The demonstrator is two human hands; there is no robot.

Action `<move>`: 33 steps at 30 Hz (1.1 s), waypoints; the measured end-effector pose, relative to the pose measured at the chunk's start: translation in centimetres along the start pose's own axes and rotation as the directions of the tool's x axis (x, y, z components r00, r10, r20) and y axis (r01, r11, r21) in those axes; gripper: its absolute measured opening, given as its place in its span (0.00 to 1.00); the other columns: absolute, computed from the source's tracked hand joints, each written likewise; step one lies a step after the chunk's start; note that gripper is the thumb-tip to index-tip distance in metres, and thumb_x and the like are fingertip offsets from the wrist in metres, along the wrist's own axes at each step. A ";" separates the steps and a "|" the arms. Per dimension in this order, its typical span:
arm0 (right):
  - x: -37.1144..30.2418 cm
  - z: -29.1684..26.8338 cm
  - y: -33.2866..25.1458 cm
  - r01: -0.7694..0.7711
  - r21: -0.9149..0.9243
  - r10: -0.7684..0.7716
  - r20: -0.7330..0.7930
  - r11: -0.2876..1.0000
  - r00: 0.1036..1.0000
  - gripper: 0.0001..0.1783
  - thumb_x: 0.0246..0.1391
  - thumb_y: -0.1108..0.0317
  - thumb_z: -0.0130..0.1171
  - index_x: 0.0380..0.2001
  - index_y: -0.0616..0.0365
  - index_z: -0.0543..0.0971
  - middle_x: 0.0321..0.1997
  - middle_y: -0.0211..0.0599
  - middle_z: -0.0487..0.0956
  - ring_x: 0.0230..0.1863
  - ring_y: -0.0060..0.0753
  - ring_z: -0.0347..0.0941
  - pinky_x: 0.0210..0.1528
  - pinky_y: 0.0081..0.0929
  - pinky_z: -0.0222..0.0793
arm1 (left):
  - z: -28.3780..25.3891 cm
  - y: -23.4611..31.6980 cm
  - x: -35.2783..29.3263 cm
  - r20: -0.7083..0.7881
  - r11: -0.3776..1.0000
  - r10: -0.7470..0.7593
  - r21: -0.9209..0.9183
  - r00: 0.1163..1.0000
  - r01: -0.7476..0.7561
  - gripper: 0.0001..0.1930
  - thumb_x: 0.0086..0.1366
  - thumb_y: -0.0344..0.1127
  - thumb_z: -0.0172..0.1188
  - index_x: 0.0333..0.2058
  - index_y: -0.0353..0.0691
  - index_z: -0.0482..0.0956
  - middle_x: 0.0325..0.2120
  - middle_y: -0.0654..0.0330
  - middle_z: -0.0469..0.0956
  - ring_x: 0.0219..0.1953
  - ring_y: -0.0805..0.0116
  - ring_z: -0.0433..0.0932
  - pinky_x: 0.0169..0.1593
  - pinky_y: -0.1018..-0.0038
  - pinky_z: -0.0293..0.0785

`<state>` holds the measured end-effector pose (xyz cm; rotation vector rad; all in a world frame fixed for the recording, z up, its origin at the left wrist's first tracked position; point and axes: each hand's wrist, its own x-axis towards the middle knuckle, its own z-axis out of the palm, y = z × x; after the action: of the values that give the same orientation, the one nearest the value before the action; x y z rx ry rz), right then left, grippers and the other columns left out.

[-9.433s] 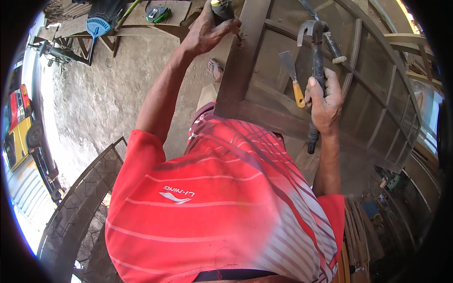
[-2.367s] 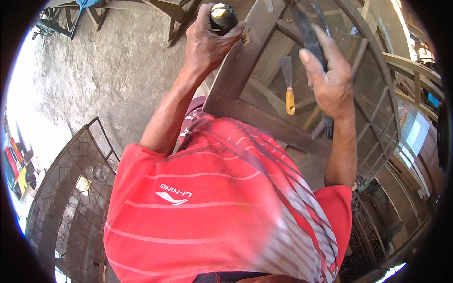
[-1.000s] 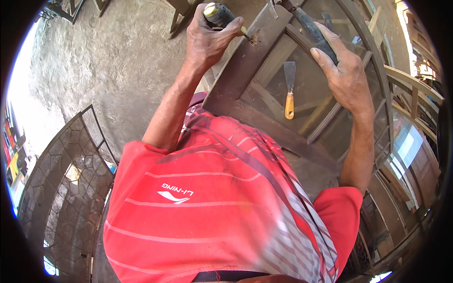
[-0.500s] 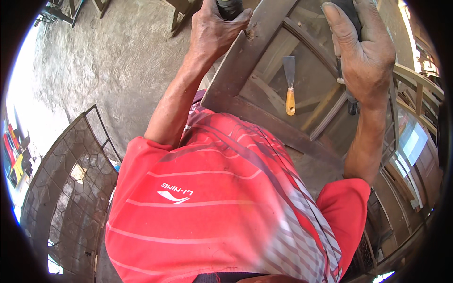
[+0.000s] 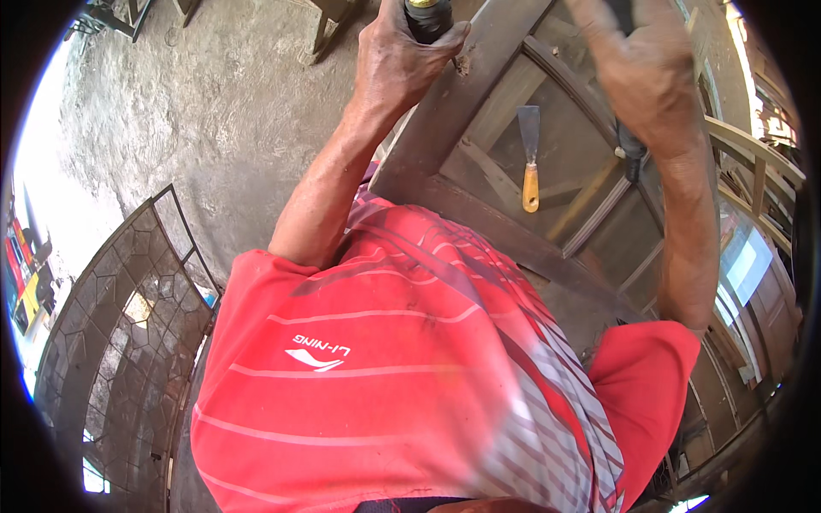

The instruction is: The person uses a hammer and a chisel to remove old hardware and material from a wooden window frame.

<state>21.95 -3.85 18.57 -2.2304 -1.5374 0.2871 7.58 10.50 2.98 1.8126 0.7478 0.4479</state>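
My left hand (image 5: 398, 51) is closed round a black-wrapped tool handle (image 5: 429, 21) with a yellowish end, above the corner of a dark brown wooden frame (image 5: 428, 141). A small rough, chipped spot (image 5: 463, 66) shows in the wood just beside that hand. My right hand (image 5: 646, 73), blurred by motion, grips a black object (image 5: 624, 13) over the right part of the frame; its kind is hidden. A dark handle-like end (image 5: 632, 154) shows below that hand. On the frame's panel lies a scraper (image 5: 530, 158) with a grey blade and yellow wooden handle, touched by neither hand.
A metal grille panel with a honeycomb pattern (image 5: 128, 342) leans at the left. Curved wooden frames (image 5: 757, 167) and a glass pane (image 5: 746, 256) stand at the right. Wooden legs (image 5: 329, 26) rest on the rough concrete floor (image 5: 197, 111) at the top.
My right hand has moved up and slightly left with the black object. My left hand has shifted a little right and down, still gripping the handle. The scraper appears slightly shifted in view.
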 end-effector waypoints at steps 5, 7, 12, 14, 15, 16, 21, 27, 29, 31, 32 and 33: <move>1.6 -1.8 -2.4 0.158 -0.202 -0.064 0.408 0.967 0.911 0.33 0.62 0.71 0.64 0.69 0.61 0.68 0.44 0.53 0.84 0.40 0.58 0.83 0.43 0.41 0.78 | -0.6 -2.5 -0.1 0.106 0.997 -0.021 -0.065 0.994 0.028 0.25 0.62 0.45 0.78 0.48 0.38 0.76 0.28 0.60 0.87 0.32 0.72 0.87 0.42 0.72 0.81; 2.4 -1.2 -1.6 0.195 -0.065 -0.188 0.107 0.979 0.976 0.32 0.62 0.71 0.65 0.68 0.63 0.69 0.45 0.55 0.83 0.41 0.58 0.83 0.44 0.41 0.79 | -0.5 -1.1 -0.4 0.048 0.995 -0.070 -0.073 0.996 0.074 0.25 0.61 0.45 0.78 0.47 0.38 0.75 0.28 0.60 0.87 0.32 0.73 0.87 0.42 0.72 0.82; 1.4 1.1 -0.5 0.087 0.019 -0.088 0.116 0.996 0.989 0.29 0.63 0.67 0.65 0.65 0.60 0.73 0.48 0.57 0.84 0.47 0.60 0.82 0.49 0.44 0.78 | -0.8 -0.4 -0.6 0.054 0.991 -0.113 -0.069 0.992 0.117 0.26 0.62 0.44 0.78 0.49 0.37 0.74 0.28 0.60 0.87 0.34 0.73 0.87 0.43 0.73 0.82; 0.2 2.1 0.5 0.173 -0.109 -0.145 0.227 0.979 0.963 0.27 0.63 0.64 0.65 0.64 0.55 0.76 0.46 0.54 0.85 0.47 0.59 0.82 0.48 0.49 0.77 | -0.4 -1.9 -0.8 0.081 0.985 -0.091 -0.142 0.993 0.102 0.25 0.63 0.42 0.78 0.50 0.36 0.74 0.30 0.60 0.87 0.35 0.73 0.87 0.42 0.73 0.82; 0.0 2.6 0.1 0.130 -0.104 -0.100 0.255 0.986 0.962 0.27 0.62 0.64 0.65 0.63 0.55 0.76 0.44 0.54 0.85 0.46 0.60 0.82 0.48 0.51 0.77 | -0.6 -2.3 -0.9 0.084 0.979 -0.090 -0.176 0.992 0.103 0.25 0.63 0.40 0.77 0.50 0.35 0.74 0.31 0.60 0.87 0.35 0.73 0.87 0.42 0.73 0.82; 0.0 2.8 -0.1 0.085 -0.100 -0.053 0.284 0.991 0.957 0.27 0.61 0.64 0.65 0.63 0.55 0.76 0.43 0.54 0.85 0.45 0.60 0.81 0.47 0.53 0.77 | -0.5 -2.6 -0.7 0.082 0.968 -0.102 -0.221 0.991 0.117 0.24 0.64 0.39 0.77 0.50 0.35 0.74 0.32 0.60 0.86 0.35 0.72 0.87 0.42 0.73 0.82; -0.3 0.9 -0.5 0.042 -0.013 -0.038 0.239 0.999 0.970 0.30 0.63 0.70 0.64 0.67 0.66 0.71 0.52 0.61 0.82 0.52 0.63 0.81 0.54 0.39 0.78 | -1.0 -6.0 -0.2 0.169 0.846 -0.115 -0.500 0.979 0.185 0.19 0.68 0.36 0.74 0.48 0.34 0.74 0.35 0.58 0.85 0.37 0.69 0.87 0.41 0.73 0.86; -3.7 1.8 0.8 -0.250 0.046 0.245 0.094 0.967 0.965 0.27 0.65 0.64 0.64 0.65 0.52 0.75 0.47 0.57 0.84 0.48 0.62 0.82 0.48 0.46 0.76 | -1.0 -5.8 -0.4 0.128 0.904 -0.137 -0.389 0.982 0.177 0.18 0.67 0.39 0.74 0.43 0.33 0.76 0.36 0.58 0.85 0.39 0.68 0.87 0.43 0.71 0.87; -4.9 1.9 1.1 -0.339 0.053 0.332 0.101 0.939 0.938 0.26 0.66 0.63 0.64 0.66 0.52 0.75 0.47 0.57 0.84 0.49 0.62 0.82 0.49 0.44 0.75 | -1.0 -5.7 -0.2 0.122 0.894 -0.139 -0.412 0.983 0.178 0.19 0.67 0.40 0.75 0.43 0.33 0.76 0.37 0.58 0.84 0.39 0.68 0.87 0.43 0.70 0.87; -6.1 2.5 1.1 -0.395 0.073 0.386 0.116 0.916 0.915 0.26 0.66 0.62 0.63 0.66 0.52 0.75 0.46 0.57 0.84 0.48 0.62 0.82 0.50 0.43 0.75 | -1.4 -5.9 0.9 0.167 0.893 -0.115 -0.415 0.979 0.176 0.20 0.67 0.41 0.75 0.44 0.32 0.77 0.37 0.58 0.84 0.40 0.68 0.87 0.44 0.70 0.87; -6.7 2.8 1.1 -0.421 0.082 0.410 0.125 0.903 0.904 0.26 0.66 0.62 0.63 0.66 0.52 0.75 0.46 0.57 0.84 0.47 0.61 0.82 0.50 0.43 0.75 | -1.4 -6.0 1.0 0.202 0.889 -0.104 -0.420 0.974 0.182 0.20 0.67 0.41 0.75 0.44 0.32 0.77 0.37 0.58 0.84 0.39 0.68 0.87 0.44 0.70 0.87; -7.1 3.2 1.2 -0.417 0.066 0.406 0.128 0.907 0.905 0.26 0.67 0.61 0.63 0.66 0.52 0.74 0.45 0.56 0.84 0.46 0.61 0.82 0.49 0.42 0.75 | -1.5 -6.1 1.2 0.232 0.888 -0.090 -0.422 0.968 0.184 0.20 0.67 0.41 0.75 0.45 0.32 0.77 0.37 0.58 0.84 0.39 0.68 0.87 0.44 0.69 0.87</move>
<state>19.07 -10.11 14.77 -2.4840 -1.0587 0.6026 5.87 13.78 -2.30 1.3438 0.5695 0.2984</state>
